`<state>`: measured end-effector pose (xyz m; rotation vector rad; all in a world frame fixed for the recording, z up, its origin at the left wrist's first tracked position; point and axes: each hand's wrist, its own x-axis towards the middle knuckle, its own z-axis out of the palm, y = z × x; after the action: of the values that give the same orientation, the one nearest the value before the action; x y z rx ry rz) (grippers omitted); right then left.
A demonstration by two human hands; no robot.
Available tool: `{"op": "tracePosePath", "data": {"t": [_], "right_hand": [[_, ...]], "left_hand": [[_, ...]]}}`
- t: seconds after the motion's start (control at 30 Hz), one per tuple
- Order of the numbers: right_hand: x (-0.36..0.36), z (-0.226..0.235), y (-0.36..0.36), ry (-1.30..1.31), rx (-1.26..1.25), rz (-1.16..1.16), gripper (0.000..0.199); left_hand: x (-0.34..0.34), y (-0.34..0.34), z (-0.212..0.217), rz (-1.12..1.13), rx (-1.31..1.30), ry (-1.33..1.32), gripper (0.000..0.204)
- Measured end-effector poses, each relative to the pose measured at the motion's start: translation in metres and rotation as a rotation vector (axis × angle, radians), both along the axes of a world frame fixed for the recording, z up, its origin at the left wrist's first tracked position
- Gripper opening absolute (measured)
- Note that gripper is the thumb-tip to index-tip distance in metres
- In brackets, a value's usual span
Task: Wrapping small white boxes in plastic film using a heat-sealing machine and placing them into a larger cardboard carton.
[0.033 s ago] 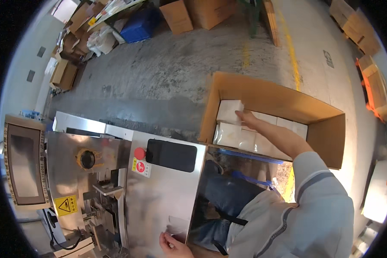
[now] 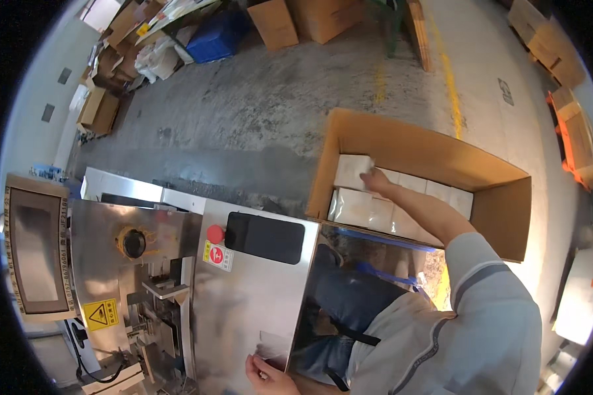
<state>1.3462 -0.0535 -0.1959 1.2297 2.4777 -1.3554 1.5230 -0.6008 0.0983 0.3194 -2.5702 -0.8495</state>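
Note:
My right hand (image 2: 379,182) reaches into an open cardboard box (image 2: 435,148). Its fingers are closed at the right edge of a white carton (image 2: 352,172) in the box's left end. More white cartons (image 2: 379,214) stand in rows beside and in front of it, some with a shiny clear wrap. Low in the picture, my left hand (image 2: 270,378) is over the front of a steel machine top (image 2: 244,303). Its fingers are bent and pinched at the edge of a small clear plastic bag (image 2: 273,342), part of which lies over that steel surface.
On the machine top lie a black phone (image 2: 265,237) and a red push button (image 2: 215,234). A control screen (image 2: 36,250) and metal mechanism (image 2: 165,289) are at left. A blue crate (image 2: 214,39) and cardboard boxes (image 2: 273,25) stand across the floor.

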Motion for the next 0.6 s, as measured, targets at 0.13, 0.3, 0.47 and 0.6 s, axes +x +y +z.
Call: {"op": "tracePosePath", "data": {"t": [0.13, 0.3, 0.47, 0.6], "right_hand": [[-0.021, 0.057, -0.090, 0.159, 0.666, 0.439, 0.059], [-0.021, 0.046, -0.097, 0.214, 0.682, 1.525, 0.052], [-0.049, 0.056, -0.152, -0.515, 0.712, 1.892, 0.059], [-0.012, -0.020, -0.128, -0.509, 0.613, 1.780, 0.060]], "left_hand": [[0.000, 0.003, 0.005, 0.162, -0.145, -0.007, 0.025], [-0.009, 0.015, -0.006, 0.083, -0.063, 0.083, 0.023], [-0.003, 0.011, -0.002, 0.050, -0.183, 0.101, 0.024], [-0.007, 0.015, -0.008, 0.090, 0.033, 0.085, 0.024]]}}
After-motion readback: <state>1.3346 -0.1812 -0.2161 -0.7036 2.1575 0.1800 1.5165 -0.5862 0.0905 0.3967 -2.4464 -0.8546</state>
